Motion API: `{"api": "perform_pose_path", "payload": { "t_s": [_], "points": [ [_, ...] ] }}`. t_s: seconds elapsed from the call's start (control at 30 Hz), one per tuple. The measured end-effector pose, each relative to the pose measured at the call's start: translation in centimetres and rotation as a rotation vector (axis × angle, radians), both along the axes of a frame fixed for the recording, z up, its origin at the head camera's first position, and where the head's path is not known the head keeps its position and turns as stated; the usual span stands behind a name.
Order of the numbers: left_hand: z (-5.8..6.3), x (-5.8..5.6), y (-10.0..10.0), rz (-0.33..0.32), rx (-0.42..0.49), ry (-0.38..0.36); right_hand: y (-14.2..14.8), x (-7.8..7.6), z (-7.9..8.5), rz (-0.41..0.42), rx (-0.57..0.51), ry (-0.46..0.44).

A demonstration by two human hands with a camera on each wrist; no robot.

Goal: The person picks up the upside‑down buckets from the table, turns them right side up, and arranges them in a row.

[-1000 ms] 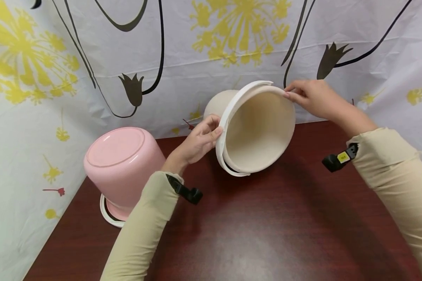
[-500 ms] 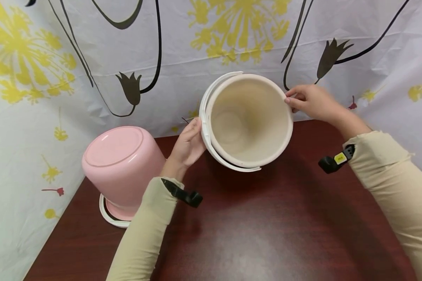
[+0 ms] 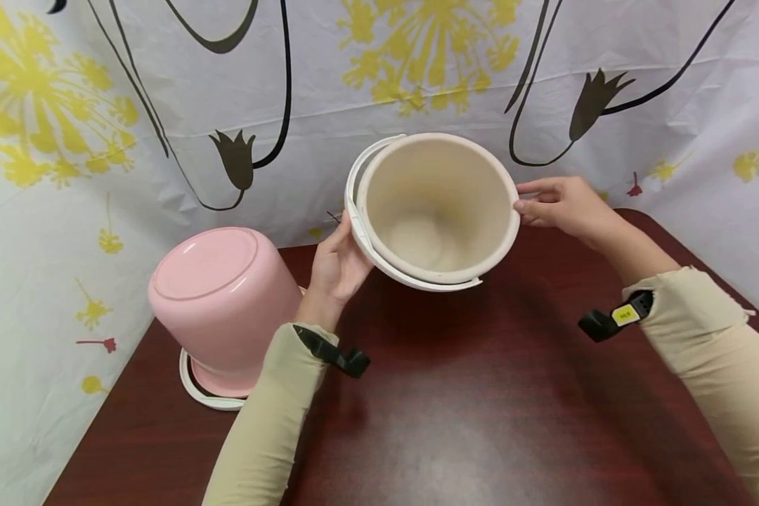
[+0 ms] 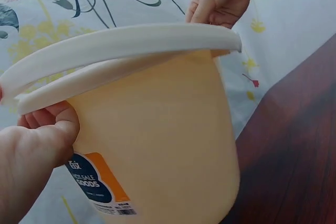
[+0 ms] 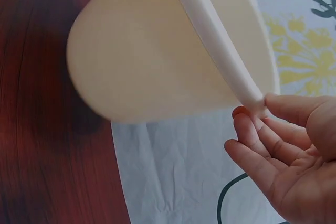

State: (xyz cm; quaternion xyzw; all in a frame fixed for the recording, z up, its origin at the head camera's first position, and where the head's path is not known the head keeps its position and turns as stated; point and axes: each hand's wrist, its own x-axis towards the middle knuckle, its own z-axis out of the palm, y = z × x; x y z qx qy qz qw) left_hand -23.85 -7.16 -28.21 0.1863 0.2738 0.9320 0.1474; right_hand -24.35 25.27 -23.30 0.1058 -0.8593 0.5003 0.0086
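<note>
A cream bucket (image 3: 433,246) with a white handle (image 3: 379,263) is held tilted over the table, its mouth turned toward the head camera and its inside bare. My left hand (image 3: 338,270) grips it on the left, near the rim and handle; in the left wrist view that hand (image 4: 44,135) has its fingers curled under the rim, just above an orange and blue label (image 4: 100,182). On the opposite side my right hand (image 3: 563,207) pinches the rim between thumb and fingertips. The right wrist view shows this hand's fingers (image 5: 262,135) at the rim's edge.
An upside-down pink bucket (image 3: 228,309) stands at the left on the dark red table (image 3: 481,393), close to my left forearm, its white handle (image 3: 211,402) lying at its base. A white flowered curtain (image 3: 316,84) hangs behind the table.
The cream bucket has swung from facing right to facing the head camera and tilted more upright. My left hand has shifted left with it, and the right hand has come slightly lower.
</note>
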Motion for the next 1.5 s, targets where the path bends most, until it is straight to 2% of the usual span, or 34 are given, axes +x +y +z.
{"api": "perform_pose_path", "payload": {
  "t_s": [0.13,0.27,0.4,0.57,0.87,1.17,1.5],
  "points": [
    [0.1,-0.2,0.1,0.0,0.02,-0.061,-0.1,0.2,-0.1,-0.019,-0.052,0.011],
    [0.4,-0.5,0.3,0.026,-0.019,-0.123,-0.2,-0.1,-0.1,-0.053,-0.094,0.031],
    [0.5,-0.8,0.5,0.04,-0.045,-0.183,-0.4,-0.5,0.0,-0.09,-0.069,0.033],
    [0.6,-1.0,0.6,0.039,-0.036,-0.251,-0.5,-0.7,-0.1,-0.115,-0.038,0.023],
    [0.5,-1.5,0.4,0.023,-0.07,-0.281,-0.7,-1.6,-0.4,-0.144,-0.007,-0.006],
    [0.4,-2.1,0.3,0.055,-0.071,-0.356,-1.1,-2.3,-0.7,-0.144,-0.011,-0.006],
    [-0.1,-2.1,-0.1,0.097,-0.111,-0.396,-1.0,-2.6,-0.8,-0.138,-0.013,0.0]
  ]
}}
